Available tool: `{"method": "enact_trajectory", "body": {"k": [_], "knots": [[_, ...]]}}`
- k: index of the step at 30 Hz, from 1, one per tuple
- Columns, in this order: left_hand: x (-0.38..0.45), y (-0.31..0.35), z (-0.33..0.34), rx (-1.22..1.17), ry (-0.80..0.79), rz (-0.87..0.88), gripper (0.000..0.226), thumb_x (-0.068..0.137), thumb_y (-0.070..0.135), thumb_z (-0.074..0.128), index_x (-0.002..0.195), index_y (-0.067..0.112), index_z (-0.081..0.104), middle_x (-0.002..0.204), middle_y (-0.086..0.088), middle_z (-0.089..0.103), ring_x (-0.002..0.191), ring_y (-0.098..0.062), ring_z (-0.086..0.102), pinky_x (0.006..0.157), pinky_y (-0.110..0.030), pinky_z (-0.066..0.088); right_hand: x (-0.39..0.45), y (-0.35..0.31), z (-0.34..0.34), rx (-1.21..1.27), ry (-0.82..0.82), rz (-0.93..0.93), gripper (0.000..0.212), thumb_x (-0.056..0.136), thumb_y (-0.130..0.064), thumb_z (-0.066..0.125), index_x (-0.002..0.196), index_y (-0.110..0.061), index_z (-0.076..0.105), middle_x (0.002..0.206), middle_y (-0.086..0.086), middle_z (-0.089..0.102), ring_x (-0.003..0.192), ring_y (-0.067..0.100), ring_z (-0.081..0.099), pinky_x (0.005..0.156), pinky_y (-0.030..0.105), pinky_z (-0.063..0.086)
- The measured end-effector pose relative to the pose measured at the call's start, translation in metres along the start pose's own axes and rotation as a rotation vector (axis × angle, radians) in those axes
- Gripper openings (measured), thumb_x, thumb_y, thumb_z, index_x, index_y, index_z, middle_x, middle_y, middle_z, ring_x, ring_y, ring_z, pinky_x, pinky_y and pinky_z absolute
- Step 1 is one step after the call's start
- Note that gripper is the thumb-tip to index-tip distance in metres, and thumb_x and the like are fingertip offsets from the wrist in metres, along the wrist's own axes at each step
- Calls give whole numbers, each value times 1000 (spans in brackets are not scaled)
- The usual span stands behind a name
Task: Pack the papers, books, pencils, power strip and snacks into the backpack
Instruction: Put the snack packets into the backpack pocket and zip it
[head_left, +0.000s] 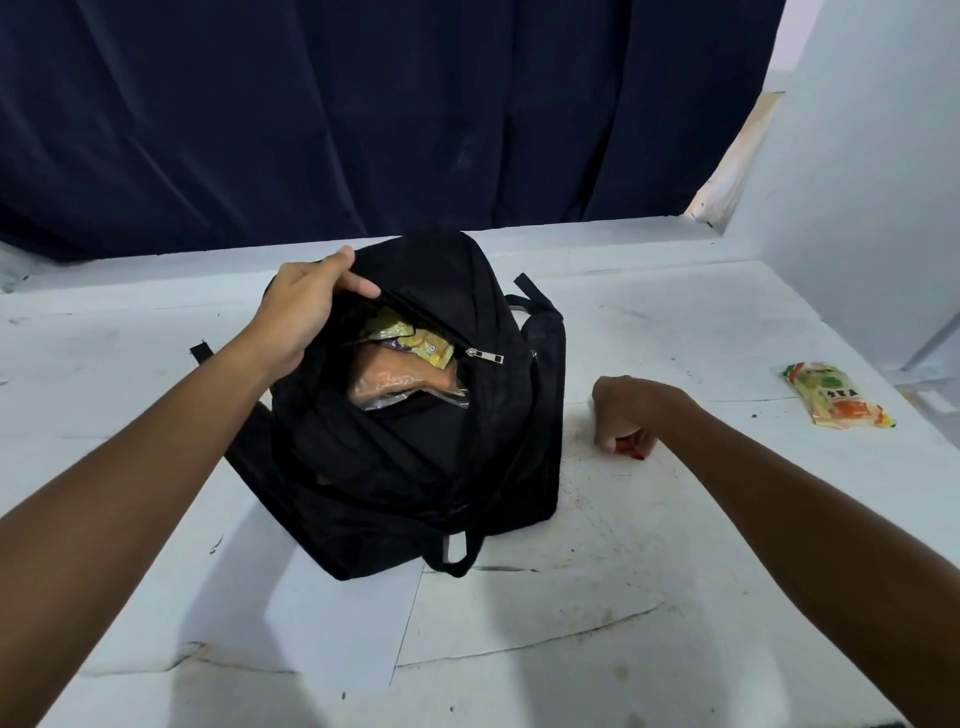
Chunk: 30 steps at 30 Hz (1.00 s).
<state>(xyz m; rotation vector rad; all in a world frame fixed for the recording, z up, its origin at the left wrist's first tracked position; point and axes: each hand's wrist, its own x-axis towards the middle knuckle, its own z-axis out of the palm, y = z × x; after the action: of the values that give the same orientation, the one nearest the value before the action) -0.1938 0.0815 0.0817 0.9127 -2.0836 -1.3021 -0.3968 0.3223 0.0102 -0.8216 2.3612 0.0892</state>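
Observation:
A black backpack (415, 457) lies on the white table with its front pocket unzipped. My left hand (301, 312) pinches the upper edge of that pocket and holds it apart. Inside the pocket show a yellow snack packet (415, 340) and a clear bag with something brown (400, 384). To the right of the backpack my right hand (631, 415) rests on the table, its fingers closed around a small red object (631, 451) that is mostly hidden. Another yellow and orange snack packet (834, 396) lies alone at the far right.
A white paper sheet (311, 623) lies flat under the backpack's near side. A dark blue curtain (363, 114) hangs behind the table. A white wall (872, 182) borders the right side, close to the lone snack packet.

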Motion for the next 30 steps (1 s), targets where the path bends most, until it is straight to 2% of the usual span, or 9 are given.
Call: {"method": "enact_trajectory", "body": {"k": [3,7,10,12,16,21,25,28,30], "knots": [[3,-2,-2,0,-15,-15,51,98,52,44,78,20,78,120,-2,66,121,-15,53,113,-36,34,-4,-12,-4,-59,181,-24,9,79,-1,56,88,-1,56,72,13,64,63,26,68,65,32,56],[6,-2,-8,26,-35,-18,49,94,57,45,78,25,80,123,-1,66,123,-16,53,114,-39,33,-11,-43,-11,-129,756,-109,20,86,-17,54,105,-10,56,98,9,59,93,31,62,68,31,38],[2,3,-12,44,-65,-3,50,96,55,44,81,24,80,117,0,69,118,-16,56,113,-39,35,-16,-71,-8,19,1243,-527,20,76,-12,50,90,-4,63,87,12,60,74,33,61,53,28,35],[-2,8,-16,76,-94,7,53,98,56,39,86,24,80,115,-1,69,115,-16,58,112,-37,37,-20,-89,-5,79,1382,-846,20,75,-11,49,83,-2,65,83,12,60,69,29,60,47,27,39],[-2,18,-25,141,-135,58,61,97,64,27,93,32,79,118,3,68,114,-11,59,111,-35,37,-14,-126,12,-121,1390,-1174,9,78,-1,60,78,-2,69,80,12,60,74,30,54,57,34,40],[6,28,-31,167,-133,123,67,98,64,19,96,31,77,121,3,67,120,-11,55,114,-40,32,4,-171,8,-207,1350,-1067,19,72,2,47,65,-7,62,75,11,59,50,24,53,43,25,23],[9,32,-34,163,-139,171,67,101,59,18,94,29,77,111,7,69,111,-4,56,112,-37,35,11,-200,-13,-264,1282,-1024,24,68,-4,38,62,-7,62,69,11,57,40,22,50,38,20,18],[12,34,-36,154,-137,172,68,100,60,17,94,28,77,105,8,69,106,-5,57,111,-38,36,18,-216,-20,-302,1161,-1027,16,64,2,47,60,-1,62,68,17,58,45,30,56,34,21,33],[14,33,-38,159,-139,159,70,100,62,16,94,29,78,99,7,67,102,-9,58,111,-39,36,16,-222,-26,-441,902,-990,12,65,8,58,71,4,67,77,22,64,62,37,64,47,35,50]]}}
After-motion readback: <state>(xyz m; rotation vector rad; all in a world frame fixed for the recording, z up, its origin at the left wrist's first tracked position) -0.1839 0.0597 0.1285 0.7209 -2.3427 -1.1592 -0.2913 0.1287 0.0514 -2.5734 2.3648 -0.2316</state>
